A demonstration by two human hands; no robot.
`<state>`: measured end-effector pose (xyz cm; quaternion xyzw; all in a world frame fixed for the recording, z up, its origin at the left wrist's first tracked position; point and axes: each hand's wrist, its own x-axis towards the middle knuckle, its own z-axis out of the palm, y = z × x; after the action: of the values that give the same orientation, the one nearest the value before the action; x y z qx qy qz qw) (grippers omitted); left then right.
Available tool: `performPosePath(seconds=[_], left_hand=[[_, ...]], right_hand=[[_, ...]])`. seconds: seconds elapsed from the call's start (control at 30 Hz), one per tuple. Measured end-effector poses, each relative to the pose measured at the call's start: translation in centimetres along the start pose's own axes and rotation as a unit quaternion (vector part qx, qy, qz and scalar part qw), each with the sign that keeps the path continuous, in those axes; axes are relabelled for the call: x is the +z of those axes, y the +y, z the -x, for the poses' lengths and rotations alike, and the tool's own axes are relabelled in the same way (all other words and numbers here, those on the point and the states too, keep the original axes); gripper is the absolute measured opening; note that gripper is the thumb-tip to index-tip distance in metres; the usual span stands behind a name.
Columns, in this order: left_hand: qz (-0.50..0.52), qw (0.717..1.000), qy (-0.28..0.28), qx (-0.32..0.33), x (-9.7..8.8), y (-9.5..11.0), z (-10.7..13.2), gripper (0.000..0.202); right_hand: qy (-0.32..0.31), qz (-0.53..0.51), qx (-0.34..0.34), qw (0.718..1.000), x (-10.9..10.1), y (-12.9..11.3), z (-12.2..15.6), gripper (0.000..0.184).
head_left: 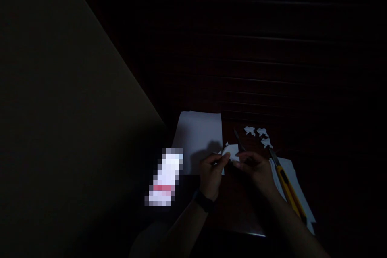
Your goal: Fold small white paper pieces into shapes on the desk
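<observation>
- While the left hand [211, 173] pinches a small white folded-paper piece [231, 151] over the dark brown surface [238, 209], the right hand [256, 168] has fingers at its three-o'clock edge; whether it grips, I cannot tell.
- Toward two o'clock: three jagged white paper shapes [262, 132].
- Toward four o'clock: a yellow-handled box cutter [290, 194].

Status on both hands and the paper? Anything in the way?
Left hand pinching small white paper. Right hand at its right edge, grip too dark to tell. Yellow cutter off right, seemingly not in the way.
</observation>
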<state>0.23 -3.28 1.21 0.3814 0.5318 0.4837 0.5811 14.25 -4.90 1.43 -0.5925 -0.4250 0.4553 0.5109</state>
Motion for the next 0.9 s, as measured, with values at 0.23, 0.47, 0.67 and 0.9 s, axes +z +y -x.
performPosePath(seconds=[0.23, 0.47, 0.67, 0.9], left_hand=[[-0.043, 0.997, -0.001, 0.061, 0.3, -0.2, 0.1, 0.024], [-0.033, 0.998, -0.018, 0.045, 0.6, -0.2, 0.1, 0.021], [0.01, 0.999, -0.025, -0.04, 0.0, -0.4, 0.0, 0.026], [0.023, 0.997, -0.033, -0.067, -0.4, 0.8, -0.2, 0.025]], right_hand=[[0.013, -0.045, -0.01, 0.999, 0.5, 0.5, 0.2, 0.028], [0.015, -0.11, 0.016, 0.994, 0.5, 0.9, 0.3, 0.03], [-0.008, -0.125, 0.031, 0.992, 0.5, 0.8, 0.2, 0.031], [-0.022, -0.144, 0.055, 0.988, 0.5, 0.8, 0.1, 0.033]])
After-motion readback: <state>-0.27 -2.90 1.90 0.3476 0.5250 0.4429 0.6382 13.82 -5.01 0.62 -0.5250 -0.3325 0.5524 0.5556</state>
